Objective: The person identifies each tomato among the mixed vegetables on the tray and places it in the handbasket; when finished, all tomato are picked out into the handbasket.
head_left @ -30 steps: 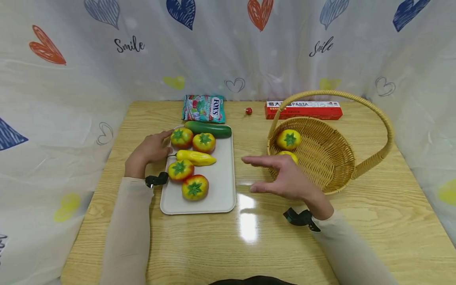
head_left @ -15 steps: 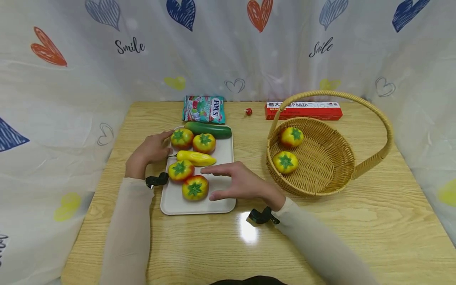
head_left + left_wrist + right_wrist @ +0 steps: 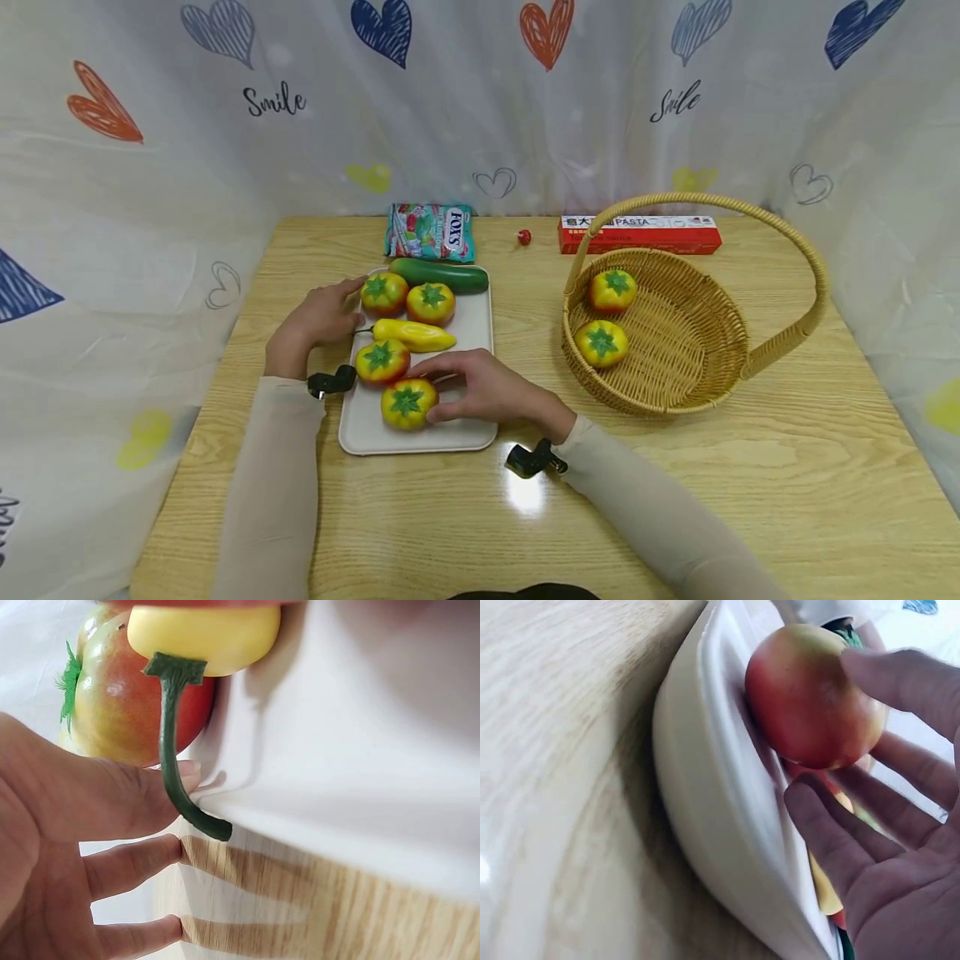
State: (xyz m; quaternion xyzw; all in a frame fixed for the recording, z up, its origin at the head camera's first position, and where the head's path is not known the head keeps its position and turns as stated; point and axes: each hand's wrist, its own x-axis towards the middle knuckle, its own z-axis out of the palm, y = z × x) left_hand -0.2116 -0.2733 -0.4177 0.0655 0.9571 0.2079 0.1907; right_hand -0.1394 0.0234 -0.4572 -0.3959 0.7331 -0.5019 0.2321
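My right hand (image 3: 491, 387) curls its thumb and fingers round a yellow-red tomato (image 3: 403, 406), the front one on the white tray (image 3: 465, 435). In the right wrist view the thumb lies against this tomato (image 3: 802, 705) near its green top, with fingers on its far side. Another tomato (image 3: 380, 360) sits just behind it. My left hand (image 3: 318, 318) rests at the tray's left edge; in the left wrist view its fingers (image 3: 135, 862) stretch straight to the tabletop and the thumb is at the tray rim, partly behind the yellow pepper's stem (image 3: 171, 742).
Farther back on the tray lie a yellow pepper (image 3: 416, 335), two tomatoes and a cucumber (image 3: 446, 275). The wicker basket (image 3: 731, 350), with its tall handle, holds two tomatoes. Behind are a candy bag (image 3: 429, 232), a small red thing (image 3: 524, 237) and a pasta box (image 3: 641, 236).
My right hand has moved left from beside the basket to the tray and taken hold of the front tomato, which has shifted slightly. The left hand stays at the tray's edge.
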